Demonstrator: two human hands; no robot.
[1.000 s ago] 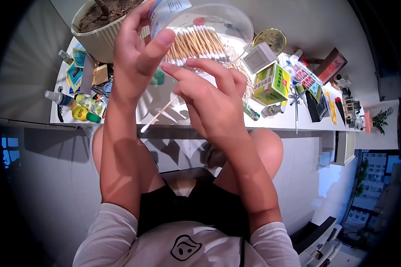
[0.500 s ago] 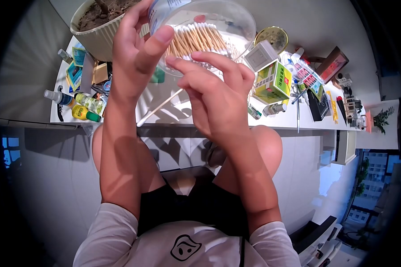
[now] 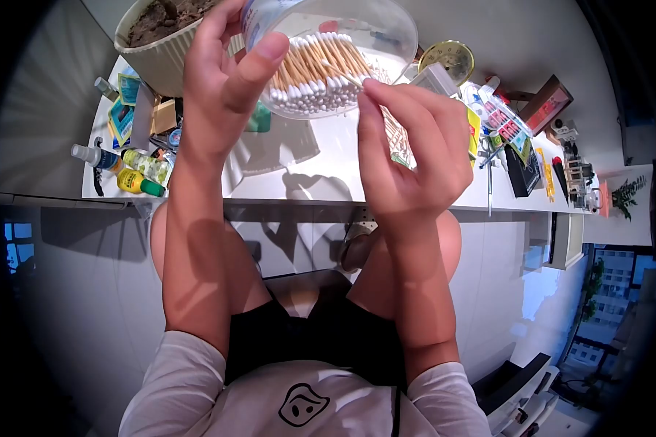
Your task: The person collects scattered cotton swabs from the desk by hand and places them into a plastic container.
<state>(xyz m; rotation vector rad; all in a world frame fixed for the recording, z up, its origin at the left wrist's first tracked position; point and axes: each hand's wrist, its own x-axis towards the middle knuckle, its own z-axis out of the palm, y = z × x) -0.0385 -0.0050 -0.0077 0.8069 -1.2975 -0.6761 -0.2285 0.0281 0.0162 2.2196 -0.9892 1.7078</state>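
Note:
My left hand is wrapped round the side of a clear round tub, tilted above the white table. Inside the tub lie several cotton swabs with wooden sticks and white tips, in a neat layer. At the tub's right front, my right hand pinches one cotton swab between thumb and forefinger, its far end over the layer. More loose swabs lie on the table behind my right hand, partly hidden by it.
A ribbed plant pot stands at the back left. Bottles, including a yellow one with a green cap, lie at the left. On the right are a round gold-rimmed dial, a black box and a dark frame.
My right hand has moved right from below the tub. The swab it holds, which pointed down and left, now points up and left into the tub. The tub has stayed nearly still.

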